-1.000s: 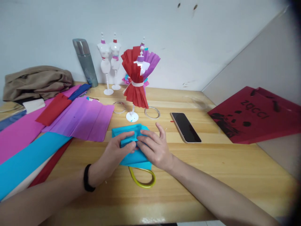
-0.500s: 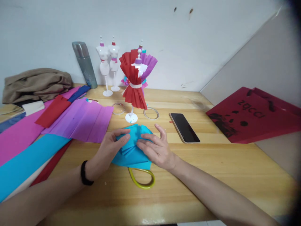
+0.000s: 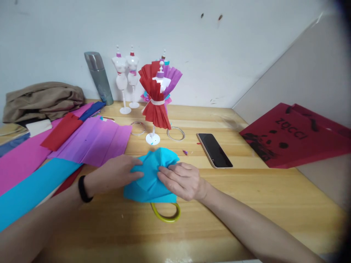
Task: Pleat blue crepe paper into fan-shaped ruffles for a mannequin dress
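Note:
A sheet of turquoise crepe paper (image 3: 149, 193) lies pleated and bunched toward its middle on the table, its folds fanning out. My right hand (image 3: 182, 179) is closed on the gathered folds, fingertips pinching near the centre. On the left side of the paper, my left hand (image 3: 117, 173) touches it with thumb and forefinger stretched out and apart; its other fingers are hard to see. Yellow-green scissors handle loop (image 3: 167, 221) sticks out below the paper, and the rest of it is hidden. Behind the paper stands a small white mannequin (image 3: 161, 86) in a pleated red paper dress (image 3: 156, 115).
More mannequins (image 3: 120, 78) and a steel flask (image 3: 100, 80) stand by the wall. Coloured crepe sheets (image 3: 93, 142) and brown cloth (image 3: 44, 98) lie left. Rings (image 3: 176, 134) lie near the dressed mannequin. A phone (image 3: 214, 150) and a red paper bag (image 3: 296, 135) are right.
My left hand has shifted left and its finger and thumb are now spread on the paper. My right fingers have closed on the folds. The paper's left side has spread outward.

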Tool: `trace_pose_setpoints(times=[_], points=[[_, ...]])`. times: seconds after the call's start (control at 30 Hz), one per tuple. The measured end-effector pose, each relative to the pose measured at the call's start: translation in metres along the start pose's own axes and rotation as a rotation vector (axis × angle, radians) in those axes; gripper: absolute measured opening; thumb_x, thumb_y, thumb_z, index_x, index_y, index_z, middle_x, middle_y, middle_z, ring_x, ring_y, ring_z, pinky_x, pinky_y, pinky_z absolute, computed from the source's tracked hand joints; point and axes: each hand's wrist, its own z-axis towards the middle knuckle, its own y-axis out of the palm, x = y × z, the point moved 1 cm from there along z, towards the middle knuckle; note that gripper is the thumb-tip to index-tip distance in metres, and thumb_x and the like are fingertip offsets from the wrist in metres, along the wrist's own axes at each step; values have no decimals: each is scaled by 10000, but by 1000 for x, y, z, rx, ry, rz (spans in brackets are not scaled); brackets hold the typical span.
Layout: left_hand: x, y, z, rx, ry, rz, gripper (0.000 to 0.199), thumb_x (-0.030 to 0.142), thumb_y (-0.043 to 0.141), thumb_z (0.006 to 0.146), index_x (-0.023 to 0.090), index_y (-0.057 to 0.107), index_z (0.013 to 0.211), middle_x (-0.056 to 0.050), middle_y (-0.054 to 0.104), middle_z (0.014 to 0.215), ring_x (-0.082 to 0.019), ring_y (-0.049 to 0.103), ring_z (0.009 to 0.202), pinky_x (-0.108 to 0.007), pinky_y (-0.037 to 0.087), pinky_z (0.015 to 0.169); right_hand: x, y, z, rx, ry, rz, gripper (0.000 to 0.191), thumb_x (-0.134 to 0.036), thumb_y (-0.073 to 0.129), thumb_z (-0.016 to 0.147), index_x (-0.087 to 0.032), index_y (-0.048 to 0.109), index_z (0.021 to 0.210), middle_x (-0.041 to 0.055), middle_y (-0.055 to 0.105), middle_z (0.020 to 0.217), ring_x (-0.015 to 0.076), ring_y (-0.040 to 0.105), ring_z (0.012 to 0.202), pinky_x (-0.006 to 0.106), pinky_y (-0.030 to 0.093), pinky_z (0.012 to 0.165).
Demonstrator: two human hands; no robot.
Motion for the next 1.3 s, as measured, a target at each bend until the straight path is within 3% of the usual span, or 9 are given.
trace_pose_setpoints(times=[0.1,0.17,0.33,0.47,0.57,0.8,0.93,1.1,1.3], points=[[3,-22,1,-122,-34,232,224,312,615,784,163,737,898,-53,685,730,-185,569,662,-269,337,595,2,1,3,4,-20,26,175,-127,528,912,-137,702,919,69,758,915,151,646,769,275,501,605],[9,-32,3,-235,-67,255,240,307,548,823,141,703,744,-4,589,598,-127,468,557,-247,272,535,3,0,6,5,-41,40,195,-132,508,922,-134,703,911,74,753,907,160,646,795,280,504,625],[30,-21,0,-419,-48,-236,271,276,500,808,137,595,596,52,385,534,-90,320,546,-231,238,499,5,0,17,-43,-49,42,243,-123,473,932,-141,700,846,68,740,882,163,621,785,291,461,620],[32,4,-6,-269,-83,-397,151,212,532,726,138,632,642,33,446,570,-105,394,576,-222,282,492,2,2,23,-56,15,26,268,-116,493,920,-156,656,711,63,727,866,159,593,737,306,401,584],[26,15,-5,-160,-176,-552,138,256,582,680,143,658,704,13,517,578,-116,433,561,-226,323,481,2,3,29,-39,31,4,213,-113,506,918,-137,675,789,60,721,830,160,579,712,312,387,574],[29,13,-2,-113,-190,-758,195,309,634,636,128,655,709,-8,588,607,-124,511,592,-237,411,560,6,3,44,47,24,50,161,-99,515,915,-120,663,977,78,730,895,170,603,771,312,425,582],[35,9,-5,-109,-151,-786,245,370,650,690,126,657,670,11,548,561,-100,466,540,-221,366,507,6,11,35,115,204,130,281,-103,520,907,-165,597,1169,81,705,954,180,609,811,316,453,623],[29,16,-5,43,-96,-572,218,355,653,714,140,673,685,-3,575,595,-116,484,571,-230,373,519,4,22,24,208,499,159,538,-159,584,873,-212,433,1386,69,631,864,202,584,757,334,481,631],[37,11,-3,138,20,-132,141,217,622,741,153,644,617,12,529,565,-100,451,542,-236,308,508,5,25,22,181,573,181,580,-260,594,890,-203,380,1426,27,575,744,193,544,656,329,463,601]])
